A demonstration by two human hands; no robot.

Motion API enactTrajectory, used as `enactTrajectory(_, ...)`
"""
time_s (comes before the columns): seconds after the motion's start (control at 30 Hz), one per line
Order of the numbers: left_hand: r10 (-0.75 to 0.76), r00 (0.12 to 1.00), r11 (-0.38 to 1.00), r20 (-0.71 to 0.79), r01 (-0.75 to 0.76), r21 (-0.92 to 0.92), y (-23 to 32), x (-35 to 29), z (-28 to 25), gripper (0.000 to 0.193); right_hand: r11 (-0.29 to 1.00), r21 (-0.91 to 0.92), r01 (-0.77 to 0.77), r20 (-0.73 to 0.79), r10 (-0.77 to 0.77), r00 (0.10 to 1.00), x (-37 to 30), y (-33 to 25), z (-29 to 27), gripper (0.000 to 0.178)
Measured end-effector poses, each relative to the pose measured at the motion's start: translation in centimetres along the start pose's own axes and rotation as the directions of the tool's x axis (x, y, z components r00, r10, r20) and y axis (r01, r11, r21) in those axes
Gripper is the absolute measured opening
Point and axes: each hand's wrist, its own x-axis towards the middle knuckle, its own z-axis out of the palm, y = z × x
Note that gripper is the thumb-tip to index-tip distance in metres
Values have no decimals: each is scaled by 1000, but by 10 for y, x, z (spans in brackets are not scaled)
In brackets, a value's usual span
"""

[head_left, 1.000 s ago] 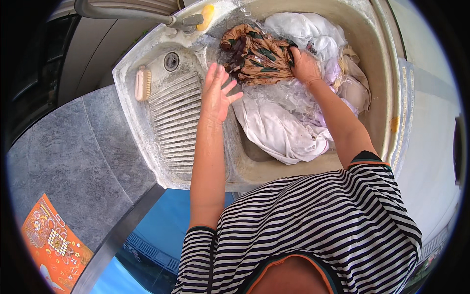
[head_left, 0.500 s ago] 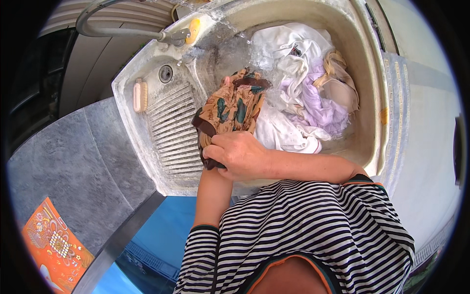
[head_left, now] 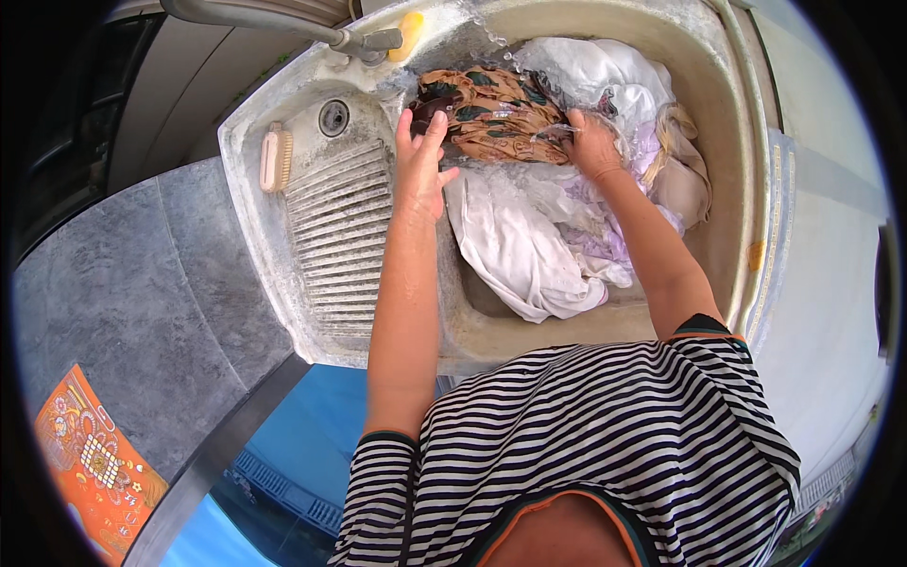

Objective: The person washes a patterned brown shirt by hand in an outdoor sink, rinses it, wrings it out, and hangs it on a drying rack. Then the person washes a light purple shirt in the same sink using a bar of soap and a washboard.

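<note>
A brown patterned garment (head_left: 505,118) with dark green shapes and dark trim lies spread in the sink's large basin (head_left: 732,255). Beside its dark left end is my left hand (head_left: 421,165), fingers apart, not gripping it. At the other end my right hand (head_left: 595,149) is closed on the cloth's edge; water and fabric partly hide its fingers. White clothes (head_left: 524,241) lie in front of the garment, and another white piece (head_left: 605,71) is behind it to the right. Lilac fabric (head_left: 647,156) and a beige garment (head_left: 687,175) are by my right wrist.
A faucet (head_left: 373,42) reaches over the far rim, with yellow soap (head_left: 406,36) beside it. The ribbed washboard (head_left: 342,250) fills the sink's left side, along with a drain (head_left: 333,118) and a scrub brush (head_left: 276,159). An orange printed sheet (head_left: 99,463) lies on the grey counter (head_left: 142,293).
The brown garment has gone from bunched in my hands near the washboard to spread out farther away in the basin. My hands have moved apart, and my left hand has let go.
</note>
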Motion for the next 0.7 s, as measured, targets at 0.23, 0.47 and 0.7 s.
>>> enactTrajectory(0.23, -289, 910, 881, 298, 374, -288, -60, 0, -10, 95, 999, 3, -50, 158, 49, 986, -2, -73, -114, 25)
enactTrajectory(0.47, -234, 772, 754, 591, 528, -391, -33, -31, 26, 57, 658, 596, 460, -85, -518, 851, -89, -221, -176, 32)
enactTrajectory(0.7, -31, 971, 756, 238, 179, -629, -71, -10, 36, 41, 971, 235, 48, -137, -16, 990, 47, -145, -103, 28)
